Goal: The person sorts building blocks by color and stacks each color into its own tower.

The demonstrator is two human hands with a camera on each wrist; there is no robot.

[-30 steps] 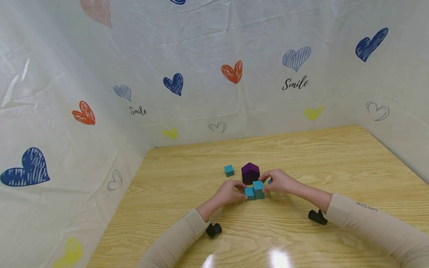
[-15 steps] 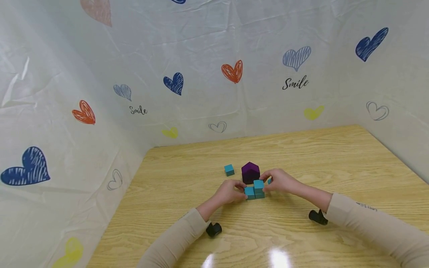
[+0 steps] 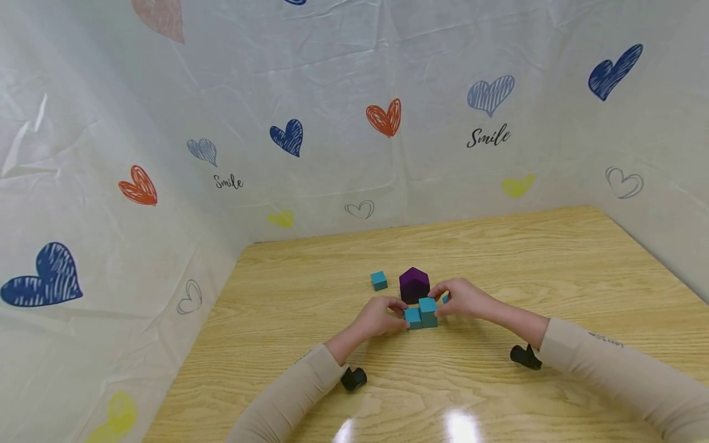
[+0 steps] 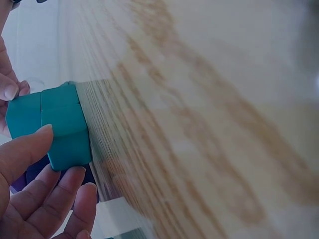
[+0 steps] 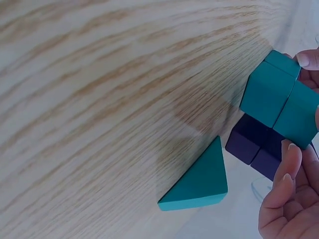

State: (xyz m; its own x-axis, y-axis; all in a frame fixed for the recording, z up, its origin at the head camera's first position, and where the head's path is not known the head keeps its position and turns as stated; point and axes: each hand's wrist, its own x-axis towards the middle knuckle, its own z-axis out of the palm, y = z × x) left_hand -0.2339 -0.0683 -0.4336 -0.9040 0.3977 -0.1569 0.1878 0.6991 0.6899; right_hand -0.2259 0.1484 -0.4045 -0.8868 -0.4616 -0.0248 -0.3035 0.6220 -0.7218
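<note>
Near the middle of the table, my left hand (image 3: pixel 381 317) pinches a teal cube (image 3: pixel 413 318) between thumb and fingers. Against that cube's right side stands a stack of two more: an upper teal cube (image 3: pixel 428 304) on a lower teal cube (image 5: pixel 268 93). My right hand (image 3: pixel 464 298) holds the upper one between thumb and fingers. In the left wrist view, my left thumb (image 4: pixel 27 152) lies on the near cube's face. Directly behind the teal group is a purple shape (image 3: pixel 414 285) with a peaked top; the right wrist view shows a seam in it.
A loose teal cube (image 3: pixel 379 281) sits back left of the group. Beside the right hand lies a teal triangular block (image 5: pixel 202 181), mostly hidden in the head view. Black wrist devices (image 3: pixel 353 379) hang under both cuffs. A white heart-printed sheet (image 3: pixel 332 178) borders the wooden table (image 3: pixel 310 264).
Half a second ago the upper cube sat slightly raised or shifted, showing a seam over the lower one; now it lines up with it. The left hand has stayed in place.
</note>
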